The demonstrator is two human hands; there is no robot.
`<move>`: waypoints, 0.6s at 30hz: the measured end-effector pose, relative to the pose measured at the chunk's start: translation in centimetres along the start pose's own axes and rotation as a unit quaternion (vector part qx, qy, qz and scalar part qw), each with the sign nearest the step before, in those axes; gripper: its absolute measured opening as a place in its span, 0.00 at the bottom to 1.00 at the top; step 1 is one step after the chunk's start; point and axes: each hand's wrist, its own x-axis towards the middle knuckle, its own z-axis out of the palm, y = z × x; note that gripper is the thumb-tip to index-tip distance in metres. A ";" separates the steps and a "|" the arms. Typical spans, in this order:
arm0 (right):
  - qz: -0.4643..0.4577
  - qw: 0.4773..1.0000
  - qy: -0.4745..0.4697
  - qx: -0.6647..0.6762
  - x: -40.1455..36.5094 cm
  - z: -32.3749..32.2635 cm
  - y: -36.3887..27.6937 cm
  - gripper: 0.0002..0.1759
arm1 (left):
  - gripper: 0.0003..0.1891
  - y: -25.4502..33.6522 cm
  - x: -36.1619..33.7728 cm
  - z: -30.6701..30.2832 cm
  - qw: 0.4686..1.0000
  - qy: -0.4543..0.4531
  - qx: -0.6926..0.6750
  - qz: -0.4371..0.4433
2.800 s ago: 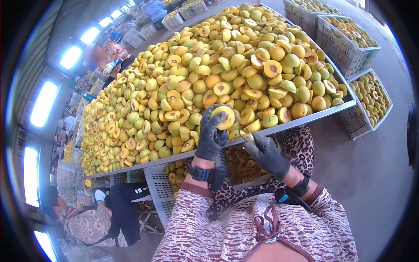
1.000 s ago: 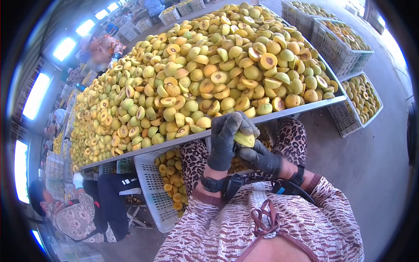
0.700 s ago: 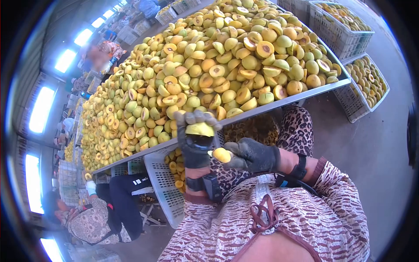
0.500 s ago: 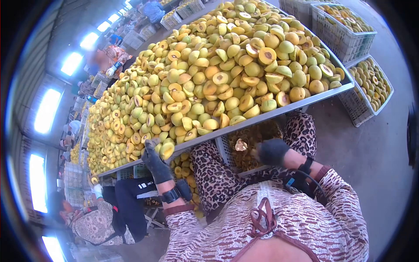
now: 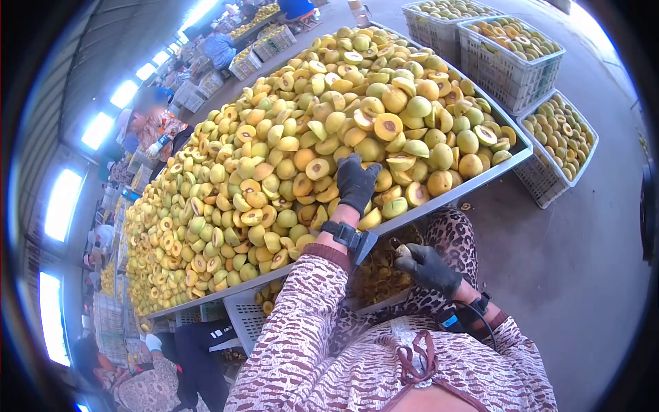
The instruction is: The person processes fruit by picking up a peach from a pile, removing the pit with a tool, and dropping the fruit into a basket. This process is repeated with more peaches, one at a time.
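Observation:
My left hand point(image 5: 357, 184), in a dark glove, reaches into the pile of halved peaches point(image 5: 274, 178) near the front edge of the metal-rimmed table. Its fingers are apart and touch the halves; none is seen lifted. My right hand point(image 5: 432, 268), also gloved, is closed above my lap around a small tool point(image 5: 402, 251) with a pale handle and what looks like a dark looped end. Below the table edge, between my knees, a container of brown pits and scraps point(image 5: 377, 278) is partly hidden by my left arm.
A white perforated crate point(image 5: 248, 312) stands under the table's edge at left. Several crates of fruit point(image 5: 511, 65) are stacked at right, with another fruit crate point(image 5: 559, 137) in front. A co-worker point(image 5: 147, 374) sits at lower left; another person point(image 5: 154, 130) is across the table.
My left hand has left a yellow peach half at the near edge and moved right onto the pile. A pale piece above the scraps is gone from sight. My right hand has shifted slightly lower.

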 end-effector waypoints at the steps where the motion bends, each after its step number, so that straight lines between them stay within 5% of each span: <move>1: 0.003 0.999 0.030 0.014 -0.2 -0.3 -0.3 0.13 | 0.30 -0.3 0.0 0.6 1.000 -0.008 0.002 0.003; 5: -0.079 0.991 0.098 0.056 1.6 -0.7 -0.3 0.14 | 0.22 -1.3 -0.1 0.7 0.981 0.032 -0.189 -0.027; 7: -0.093 0.983 0.112 0.108 2.7 -0.3 -1.0 0.12 | 0.17 -1.2 -0.4 -0.8 0.866 -0.078 -0.444 -0.216; 9: -0.062 0.983 0.148 0.089 4.0 -0.6 -1.6 0.11 | 0.19 -2.1 -1.1 -2.6 0.809 -0.136 -0.537 -0.196; 11: -0.105 0.969 0.208 0.081 5.5 -0.1 -1.5 0.13 | 0.20 0.2 -3.2 -5.7 0.807 -0.152 -0.546 -0.163; 13: -0.185 0.950 0.245 0.051 6.4 0.0 -1.3 0.13 | 0.20 2.1 -5.9 -7.5 0.883 -0.166 -0.434 -0.070; 15: -0.222 0.943 0.239 -0.060 6.6 -0.1 -1.0 0.13 | 0.21 3.2 -8.5 -8.0 0.871 -0.191 -0.441 -0.100; 16: -0.085 0.973 0.177 0.121 6.0 0.1 -3.4 0.12 | 0.22 4.2 -9.7 -8.5 0.808 -0.173 -0.546 -0.140; 17: 0.059 0.948 0.104 0.294 5.7 0.3 -4.9 0.12 | 0.23 4.7 -10.8 -8.7 0.732 -0.149 -0.641 -0.175; 18: 0.083 0.942 0.062 0.319 5.7 0.4 -5.1 0.12 | 0.26 2.9 -11.6 -7.6 0.611 -0.169 -0.738 -0.231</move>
